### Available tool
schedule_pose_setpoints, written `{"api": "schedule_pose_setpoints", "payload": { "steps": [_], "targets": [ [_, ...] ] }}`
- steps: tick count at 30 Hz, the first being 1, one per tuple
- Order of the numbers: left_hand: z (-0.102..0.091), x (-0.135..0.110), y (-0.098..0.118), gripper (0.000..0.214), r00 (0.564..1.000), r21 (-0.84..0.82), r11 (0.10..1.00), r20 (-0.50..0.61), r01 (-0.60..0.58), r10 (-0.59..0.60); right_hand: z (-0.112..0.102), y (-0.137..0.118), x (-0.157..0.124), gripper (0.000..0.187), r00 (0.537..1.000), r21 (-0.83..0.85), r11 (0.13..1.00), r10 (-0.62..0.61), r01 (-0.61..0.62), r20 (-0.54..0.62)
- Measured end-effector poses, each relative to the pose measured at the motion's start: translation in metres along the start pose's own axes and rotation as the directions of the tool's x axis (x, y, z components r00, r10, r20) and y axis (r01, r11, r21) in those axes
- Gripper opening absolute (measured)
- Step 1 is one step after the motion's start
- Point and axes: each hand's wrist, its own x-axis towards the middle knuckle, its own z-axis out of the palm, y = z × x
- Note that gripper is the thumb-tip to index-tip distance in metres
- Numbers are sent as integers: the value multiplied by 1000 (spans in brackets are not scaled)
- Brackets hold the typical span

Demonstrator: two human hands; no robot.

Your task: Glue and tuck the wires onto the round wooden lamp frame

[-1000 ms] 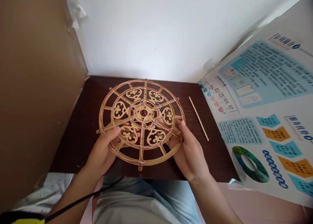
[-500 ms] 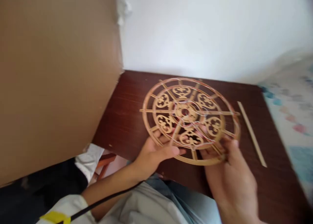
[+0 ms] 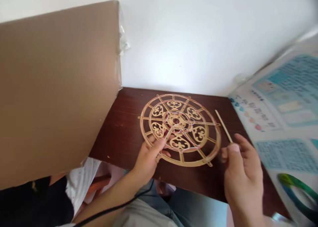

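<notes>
Tabletop (image 3: 116, 134) under fretwork wheel (image 3: 182, 122) (white wall (image 3: 188, 48))

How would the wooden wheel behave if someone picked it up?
The wheel will probably feel light for its size, since it is mostly open fretwork. Its thin spokes and scrolls look stiff but possibly fragile if twisted. Lying flat on the desk, it seems unlikely to roll, though its round rim might if stood on edge.

The right hand (image 3: 242, 174) has left the fretwork wheel (image 3: 177, 121) for the wooden stick (image 3: 223, 126).
</notes>
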Motion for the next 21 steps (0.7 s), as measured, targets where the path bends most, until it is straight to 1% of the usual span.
{"api": "schedule_pose_setpoints", "payload": {
  "steps": [1,2,3,4,5,6,7,8,9,11,13,15,18,21],
  "targets": [
    [-1,-1,0,49,1000,1,1000,-10,7,-7,-5,-2,3,59,993,-81,992,-98,93,-64],
    [-2,-1,0,48,1000,-13,1000,-13,18,-18,-9,-6,6,54,972,-150,965,-226,214,-69],
    [-3,-1,0,49,1000,-29,999,-10,30,-30,-11,-11,7,44,930,-196,913,-368,358,-17],
    [-4,-1,-1,52,999,-52,998,3,40,-40,-10,-17,9,33,863,-205,838,-497,505,92],
    [-6,0,-2,54,999,-73,996,24,50,-48,-7,-23,10,25,775,-173,759,-589,628,229],
    [-7,0,-3,56,997,-92,994,46,60,-56,-3,-30,11,21,688,-122,696,-637,707,348],
    [-8,0,-3,57,996,-107,992,62,69,-63,3,-36,12,23,613,-64,661,-650,748,449],
    [-9,1,-3,56,995,-116,990,68,77,-69,9,-41,13,24,555,-16,642,-649,766,520],
    [-10,1,-3,55,995,-120,989,61,82,-75,16,-44,15,25,506,18,629,-642,777,576],
    [-10,0,-3,54,996,-117,989,31,88,-85,28,-48,21,24,434,74,616,-629,784,645],
    [-8,-1,-2,54,996,-110,990,6,93,-93,36,-47,26,23,389,126,610,-638,782,665],
    [-6,-3,-1,57,995,-108,989,3,104,-104,41,-44,29,24,369,167,607,-655,777,659],
    [-3,-4,0,59,995,-104,990,-1,98,-99,42,-38,29,23,373,187,608,-671,771,641],
    [-1,-4,1,52,995,-86,993,-43,81,-85,41,-36,27,19,390,190,612,-682,768,619]
  ]
}}
